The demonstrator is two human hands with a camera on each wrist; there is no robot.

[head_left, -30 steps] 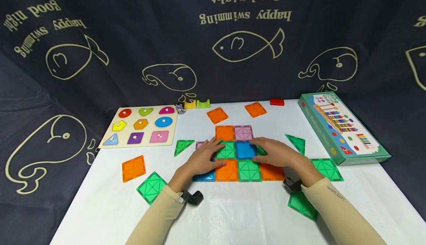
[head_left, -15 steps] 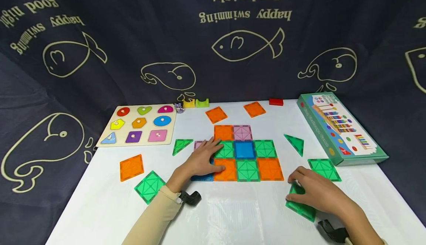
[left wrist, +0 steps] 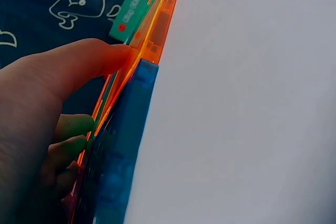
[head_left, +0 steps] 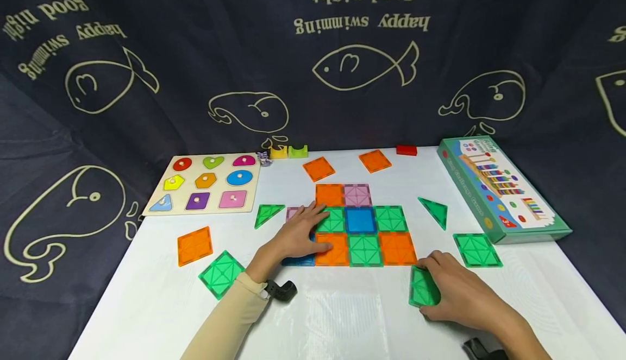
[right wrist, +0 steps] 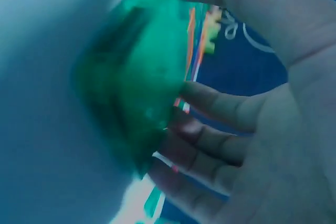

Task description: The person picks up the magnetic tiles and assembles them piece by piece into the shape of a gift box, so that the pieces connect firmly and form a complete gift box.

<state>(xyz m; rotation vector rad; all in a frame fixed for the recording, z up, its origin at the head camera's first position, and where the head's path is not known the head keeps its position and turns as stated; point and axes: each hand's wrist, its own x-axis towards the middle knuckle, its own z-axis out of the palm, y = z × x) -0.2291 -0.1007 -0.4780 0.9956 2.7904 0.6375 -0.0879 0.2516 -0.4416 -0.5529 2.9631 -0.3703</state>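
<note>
A joined group of translucent magnetic tiles lies flat at the table's centre. My left hand [head_left: 295, 235] rests over its left side, thumb on an orange square tile [head_left: 337, 257] and fingertips on a green one [head_left: 335, 220]. It partly hides a blue tile [head_left: 299, 261] and a purple tile [head_left: 291, 212]. In the left wrist view the thumb touches the orange tile's surface beside the blue tile's edge. Just right of the group's near corner, my right hand [head_left: 457, 289] grips a green square tile [head_left: 420, 286] between thumb and fingers. That tile is blurred and tilted in the right wrist view.
Loose green tiles [head_left: 222, 275] and orange tiles [head_left: 194, 246] lie around the group, with green triangles [head_left: 433, 212] on both sides. A wooden shape puzzle [head_left: 220, 170] sits back left, a green game box [head_left: 506, 186] back right. Small blocks [head_left: 406, 150] line the back edge by the dark curtain.
My right hand has left the tile group's right side, reached the loose green tile near the front, gripped it and moved it slightly left and turned it. My left hand stays in place.
</note>
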